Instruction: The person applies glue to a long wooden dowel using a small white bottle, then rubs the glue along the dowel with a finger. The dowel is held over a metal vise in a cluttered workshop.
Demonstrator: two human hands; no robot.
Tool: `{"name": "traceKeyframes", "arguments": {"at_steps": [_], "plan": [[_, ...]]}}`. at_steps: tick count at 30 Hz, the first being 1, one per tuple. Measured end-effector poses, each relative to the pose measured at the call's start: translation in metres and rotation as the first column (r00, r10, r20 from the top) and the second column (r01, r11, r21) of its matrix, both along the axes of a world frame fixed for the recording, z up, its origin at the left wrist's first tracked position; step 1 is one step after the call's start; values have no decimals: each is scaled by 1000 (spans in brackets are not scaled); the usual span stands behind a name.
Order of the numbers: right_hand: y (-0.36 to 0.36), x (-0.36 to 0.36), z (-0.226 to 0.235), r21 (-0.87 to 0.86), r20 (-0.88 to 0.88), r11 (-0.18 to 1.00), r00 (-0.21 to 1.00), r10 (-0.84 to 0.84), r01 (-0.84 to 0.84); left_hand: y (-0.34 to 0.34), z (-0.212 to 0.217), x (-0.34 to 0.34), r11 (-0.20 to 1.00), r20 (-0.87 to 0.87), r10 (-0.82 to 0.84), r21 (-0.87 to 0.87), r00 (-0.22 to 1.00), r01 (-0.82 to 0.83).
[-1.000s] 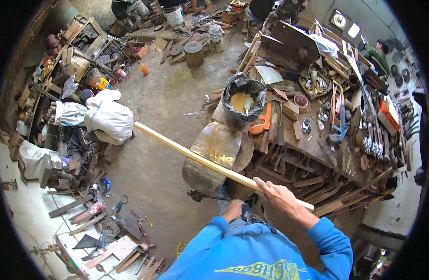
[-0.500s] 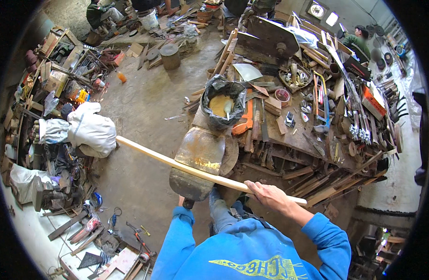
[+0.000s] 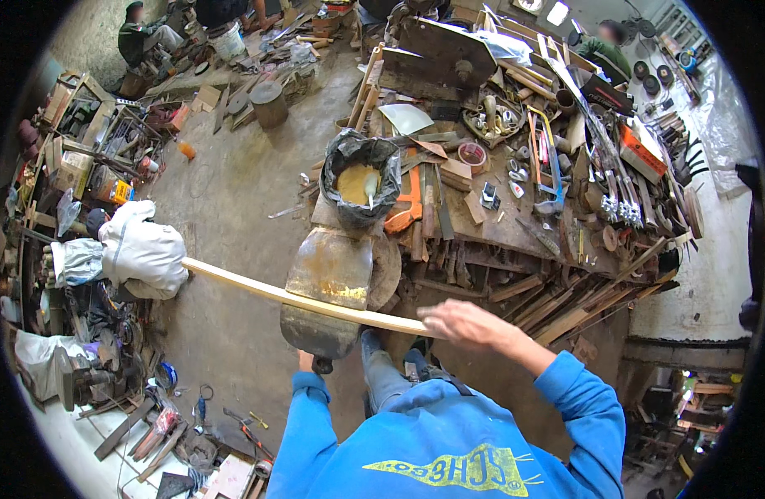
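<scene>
A long, slim strip of pale wood (image 3: 257,291) lies slantwise across the rounded metal body of a machine (image 3: 324,266), which is worn and yellow-brown on top and dark at the near edge. On the strip's near end is my right hand (image 3: 461,323), slightly blurred, its fingers closed over the wood. The end itself is hidden by the hand. My left hand (image 3: 305,361) shows only as a bit of skin beside the dark knob (image 3: 322,365) at the machine's near edge; its fingers are out of sight. Past the machine, a bucket lined with black plastic (image 3: 360,214) holds yellowish powder and a white bottle-like object.
A workbench at right carries an orange-handled saw (image 3: 407,204), a blue-framed hacksaw (image 3: 551,200) and metal parts. Wooden lengths (image 3: 594,291) are stacked below. At left, the strip's far end meets a bulky white cloth shape (image 3: 143,251). Two people sit farther off.
The view has shifted, so the scene sits further left and higher. The strip's near end stuck out beyond my right hand before; now the hand covers it. My left hand stays by the knob.
</scene>
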State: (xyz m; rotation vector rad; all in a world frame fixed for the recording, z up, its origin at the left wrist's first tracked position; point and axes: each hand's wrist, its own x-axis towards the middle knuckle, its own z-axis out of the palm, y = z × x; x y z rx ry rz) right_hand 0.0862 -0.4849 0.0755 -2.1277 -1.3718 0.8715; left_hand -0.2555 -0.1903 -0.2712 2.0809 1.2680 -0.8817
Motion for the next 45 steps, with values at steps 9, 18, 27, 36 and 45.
{"name": "traceKeyframes", "arguments": {"at_steps": [9,18,27,36,45], "plan": [[147,146,64,127,433,989,901,12,-74,78,-23,57,715,254,652,-518,714,-469],[218,176,55,-553,221,750,804,552,-363,137,83,-30,647,718,689,-551,94,-527],[196,211,71,-164,47,953,963,266,-256,111,206,97,726,974,214,-206,-69,-656],[195,152,116,338,68,919,968,-240,204,83,354,207,989,983,-109,92,-145,-119],[202,75,141,456,-196,836,951,-240,305,23,387,277,957,988,75,-109,134,270]]}}
